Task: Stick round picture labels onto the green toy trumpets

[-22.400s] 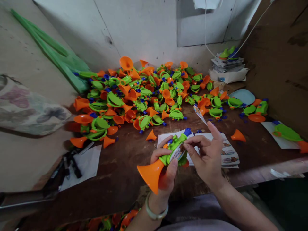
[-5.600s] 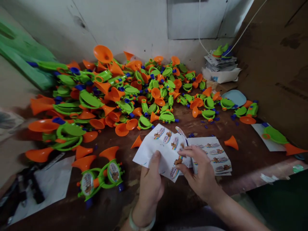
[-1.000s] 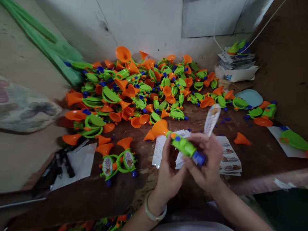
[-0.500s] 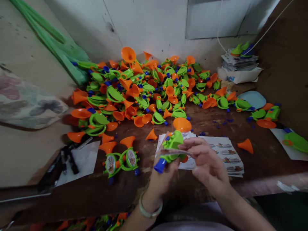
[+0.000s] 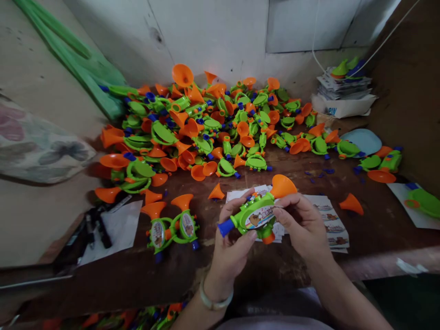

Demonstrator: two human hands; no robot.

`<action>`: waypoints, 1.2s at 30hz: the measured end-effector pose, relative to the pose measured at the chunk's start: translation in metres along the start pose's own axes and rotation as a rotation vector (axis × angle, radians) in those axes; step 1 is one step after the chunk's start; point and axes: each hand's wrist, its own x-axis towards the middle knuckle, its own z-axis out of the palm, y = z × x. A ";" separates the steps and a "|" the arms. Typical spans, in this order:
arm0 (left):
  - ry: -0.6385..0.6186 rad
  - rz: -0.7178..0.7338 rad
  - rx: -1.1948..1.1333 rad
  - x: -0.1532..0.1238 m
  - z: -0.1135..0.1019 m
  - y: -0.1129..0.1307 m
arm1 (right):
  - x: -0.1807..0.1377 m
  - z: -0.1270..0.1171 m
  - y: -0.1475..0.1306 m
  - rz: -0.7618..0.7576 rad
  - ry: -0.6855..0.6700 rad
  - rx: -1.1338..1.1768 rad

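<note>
My left hand [image 5: 233, 243] is closed around a green toy trumpet [image 5: 245, 210] with an orange bell and a blue mouthpiece. An oval sticker [image 5: 260, 217] with a cartoon picture lies over the trumpet's flat green face. At the sticker's right end, the thumb and forefinger of my right hand [image 5: 302, 222] are pinched on its edge. Below the trumpet and partly hidden by it are white sticker sheets [image 5: 237, 195]. Another sticker sheet [image 5: 332, 220] with printed ovals lies to the right of my right hand.
A large heap of toy trumpets [image 5: 206, 123] fills the back of the brown table. Two stickered trumpets [image 5: 172, 229] lie at left, near black tools [image 5: 98, 229] on white paper. A loose orange bell [image 5: 352, 204] is at right. Stacked papers [image 5: 343, 94] stand in the back corner.
The trumpet has turned so its flat face shows towards me. The sticker, earlier held edge-on above it, now lies against that face, and my right hand has moved to its right end.
</note>
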 end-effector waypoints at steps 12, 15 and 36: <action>-0.026 0.065 0.036 0.001 0.003 -0.001 | -0.004 -0.001 0.002 -0.040 -0.010 -0.049; -0.026 0.082 0.046 0.001 0.004 -0.001 | -0.004 -0.001 0.002 -0.044 -0.001 -0.046; -0.018 0.286 0.185 0.001 0.003 -0.011 | -0.001 0.002 -0.003 -0.326 0.008 -0.413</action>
